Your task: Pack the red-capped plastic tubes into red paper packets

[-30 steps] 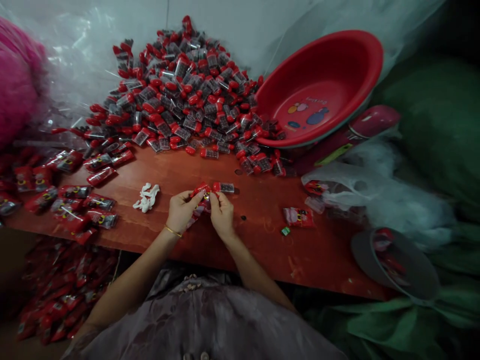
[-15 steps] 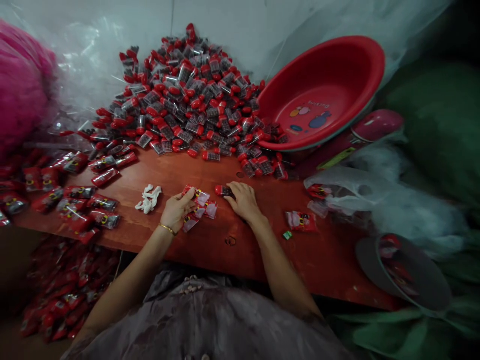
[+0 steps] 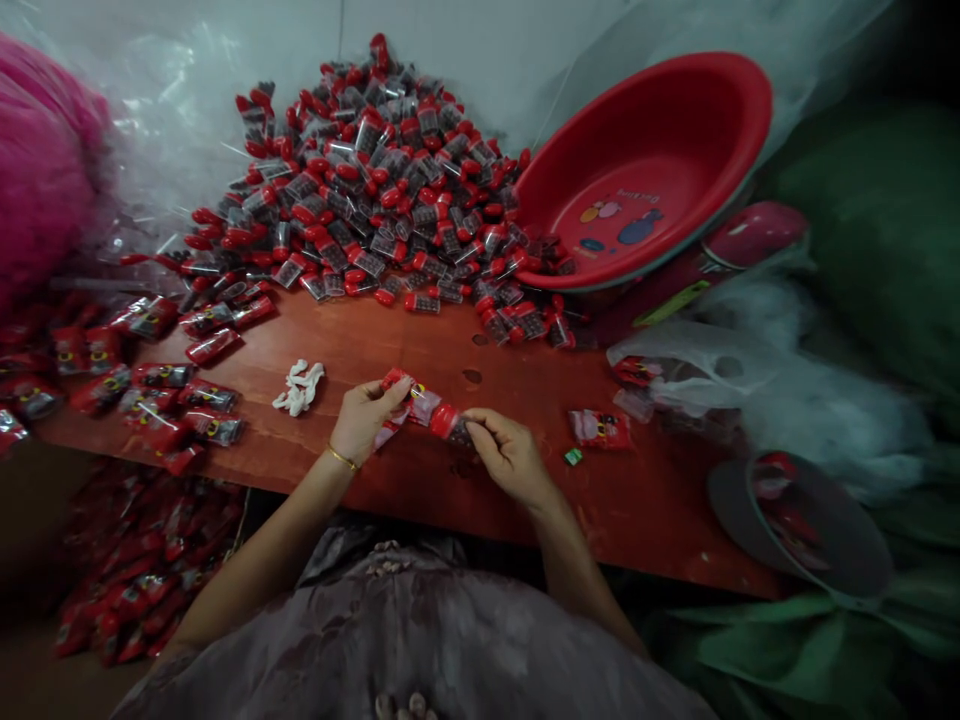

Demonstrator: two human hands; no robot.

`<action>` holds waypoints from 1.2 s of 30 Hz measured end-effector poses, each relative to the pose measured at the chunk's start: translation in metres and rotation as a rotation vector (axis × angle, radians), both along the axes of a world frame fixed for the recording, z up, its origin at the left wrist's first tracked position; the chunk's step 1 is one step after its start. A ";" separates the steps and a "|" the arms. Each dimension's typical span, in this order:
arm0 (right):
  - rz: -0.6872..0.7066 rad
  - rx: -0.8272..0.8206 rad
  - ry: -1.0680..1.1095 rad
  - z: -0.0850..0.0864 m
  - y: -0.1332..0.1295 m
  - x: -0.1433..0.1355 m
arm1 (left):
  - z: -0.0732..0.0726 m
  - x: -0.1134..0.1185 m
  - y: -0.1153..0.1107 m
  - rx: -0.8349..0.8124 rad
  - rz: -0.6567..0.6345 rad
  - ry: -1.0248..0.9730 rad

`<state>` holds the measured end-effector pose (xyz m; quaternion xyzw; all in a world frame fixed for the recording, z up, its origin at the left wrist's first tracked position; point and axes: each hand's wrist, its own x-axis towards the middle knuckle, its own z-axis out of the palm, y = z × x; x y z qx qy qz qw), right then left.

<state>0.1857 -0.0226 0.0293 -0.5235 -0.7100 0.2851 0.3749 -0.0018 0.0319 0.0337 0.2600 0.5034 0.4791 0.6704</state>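
Note:
My left hand, with a gold bracelet at the wrist, pinches a small red printed plastic wrapper. Between thumb and fingers my right hand grips the dark end of a small red-capped bottle. The bottle's red cap meets the right edge of the wrapper; whether it is inside cannot be made out. Part of another wrapper shows just below my left hand. White crumpled pieces lie on the table to the left.
A large pile of red-capped bottles spreads across the back. Behind right leans a red basin. Filled red packets lie at left. On the right are a red packet, a green piece and a grey bowl.
My right hand has lifted the bottle off the table and brought it against the wrapper. My left hand has moved slightly right with the wrapper. The view has shifted a little.

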 end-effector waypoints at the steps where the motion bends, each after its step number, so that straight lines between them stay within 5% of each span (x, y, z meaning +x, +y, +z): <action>1: 0.010 -0.012 -0.002 0.002 0.000 0.000 | 0.001 0.000 -0.001 0.031 -0.034 0.027; 9: 0.054 -0.255 0.187 -0.011 0.003 -0.008 | -0.004 -0.005 -0.003 0.124 -0.196 0.081; 31: -0.024 -0.180 0.215 -0.026 0.001 -0.012 | -0.011 0.003 -0.009 0.162 -0.251 0.068; 36: -0.147 -0.138 0.191 -0.032 0.002 -0.022 | -0.019 0.019 -0.020 0.109 -0.126 0.013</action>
